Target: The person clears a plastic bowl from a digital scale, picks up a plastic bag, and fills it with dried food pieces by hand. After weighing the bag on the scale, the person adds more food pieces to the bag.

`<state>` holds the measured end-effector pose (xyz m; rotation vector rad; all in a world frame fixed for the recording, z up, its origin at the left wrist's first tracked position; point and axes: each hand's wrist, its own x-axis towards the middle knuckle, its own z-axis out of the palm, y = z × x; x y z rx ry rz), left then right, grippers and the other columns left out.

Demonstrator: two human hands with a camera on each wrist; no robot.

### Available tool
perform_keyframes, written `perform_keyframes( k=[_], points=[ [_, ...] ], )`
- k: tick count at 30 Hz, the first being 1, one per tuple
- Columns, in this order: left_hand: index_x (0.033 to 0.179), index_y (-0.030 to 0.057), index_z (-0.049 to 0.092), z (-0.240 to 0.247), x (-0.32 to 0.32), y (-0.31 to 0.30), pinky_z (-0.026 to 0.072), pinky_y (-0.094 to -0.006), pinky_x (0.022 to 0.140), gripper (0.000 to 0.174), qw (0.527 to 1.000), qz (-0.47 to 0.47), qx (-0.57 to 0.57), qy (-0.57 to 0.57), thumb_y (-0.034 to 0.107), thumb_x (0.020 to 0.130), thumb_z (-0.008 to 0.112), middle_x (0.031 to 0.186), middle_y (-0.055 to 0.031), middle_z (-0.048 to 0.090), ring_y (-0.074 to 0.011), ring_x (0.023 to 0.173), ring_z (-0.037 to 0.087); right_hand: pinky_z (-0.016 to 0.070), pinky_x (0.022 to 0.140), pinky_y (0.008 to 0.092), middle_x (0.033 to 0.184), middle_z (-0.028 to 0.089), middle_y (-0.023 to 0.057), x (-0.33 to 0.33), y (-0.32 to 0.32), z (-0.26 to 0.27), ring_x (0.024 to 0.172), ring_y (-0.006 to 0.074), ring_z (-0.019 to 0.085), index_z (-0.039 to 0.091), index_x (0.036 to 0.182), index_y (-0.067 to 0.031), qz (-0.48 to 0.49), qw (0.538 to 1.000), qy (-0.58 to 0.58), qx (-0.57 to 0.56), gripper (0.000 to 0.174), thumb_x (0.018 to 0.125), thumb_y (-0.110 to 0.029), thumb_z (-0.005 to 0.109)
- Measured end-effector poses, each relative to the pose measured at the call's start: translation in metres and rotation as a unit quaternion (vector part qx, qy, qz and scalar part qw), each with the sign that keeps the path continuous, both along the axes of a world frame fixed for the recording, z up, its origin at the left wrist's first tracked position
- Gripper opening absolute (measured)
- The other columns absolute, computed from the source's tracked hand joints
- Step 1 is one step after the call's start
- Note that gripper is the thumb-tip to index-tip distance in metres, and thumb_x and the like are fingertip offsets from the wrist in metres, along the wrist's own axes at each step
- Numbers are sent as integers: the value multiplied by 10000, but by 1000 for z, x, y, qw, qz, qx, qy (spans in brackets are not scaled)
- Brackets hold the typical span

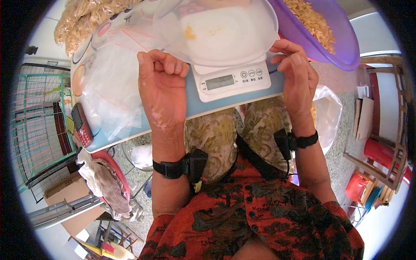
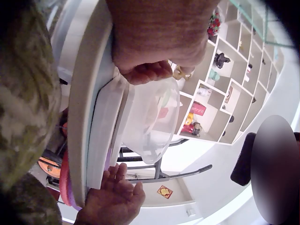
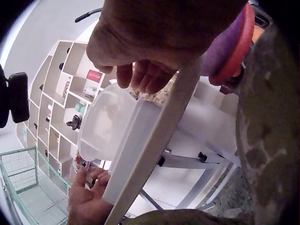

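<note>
A white digital scale (image 1: 234, 82) stands near the table's front edge, carrying a translucent plastic bowl (image 1: 221, 39) with a few yellow-orange bits inside. Left of the scale, my left hand (image 1: 164, 91) has its palm turned up, fingers loosely bent and thumb raised, holding nothing. My right hand (image 1: 299, 80) is at the bowl's right side, fingers slightly bent near the rim; whether they touch it I cannot tell. In the right wrist view the bowl (image 3: 105, 124) sits between my right hand (image 3: 154, 42) and left hand (image 3: 89, 199).
Clear plastic bags (image 1: 112, 82) lie on the table's left, with a red phone (image 1: 81, 125) at its edge. Filled bags (image 1: 82, 21) are at the back left. A purple basin (image 1: 346, 52) of yellowish flakes (image 1: 312, 24) is at the right. A white bag (image 1: 327, 117) stands below it.
</note>
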<state>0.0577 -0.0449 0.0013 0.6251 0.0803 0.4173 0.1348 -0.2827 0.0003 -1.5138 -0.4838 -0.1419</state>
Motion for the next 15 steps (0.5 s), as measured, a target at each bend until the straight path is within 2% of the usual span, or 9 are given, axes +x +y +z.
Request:
perform_keyframes(
  k=[5, 8, 11, 15],
  points=[
    [899, 65, 544, -1, -1, 0, 336, -288, 645, 258, 1000, -11, 23, -11, 303, 996, 524, 736, -2, 441, -124, 679, 378, 480, 831, 333, 1119, 626, 152, -3, 2, -1, 992, 204, 591, 592, 719, -4, 1, 1000, 1, 7, 299, 956, -147, 480],
    [902, 63, 550, 2, -1, -4, 340, -278, 616, 187, 999, -5, 40, -6, 235, 969, 581, 739, 8, 452, -114, 668, 397, 473, 841, 339, 1125, 622, 159, -3, 0, -3, 1004, 231, 589, 606, 744, -4, -29, 997, -47, -58, 261, 940, -148, 508],
    [905, 59, 562, 7, -2, -11, 338, -265, 582, 145, 997, 20, 72, 24, 184, 942, 624, 726, 17, 469, -101, 640, 408, 468, 857, 349, 1126, 617, 165, -9, -4, 9, 1010, 261, 588, 625, 781, -11, -62, 957, -182, -217, 191, 901, -144, 557],
    [887, 50, 581, 9, -4, -14, 324, -249, 554, 134, 996, 12, 76, 43, 164, 929, 639, 685, 22, 479, -87, 594, 397, 471, 863, 368, 1190, 565, 176, -12, -19, 0, 1013, 288, 585, 657, 866, -27, -58, 947, -200, -245, 96, 855, -100, 597]
  ],
)
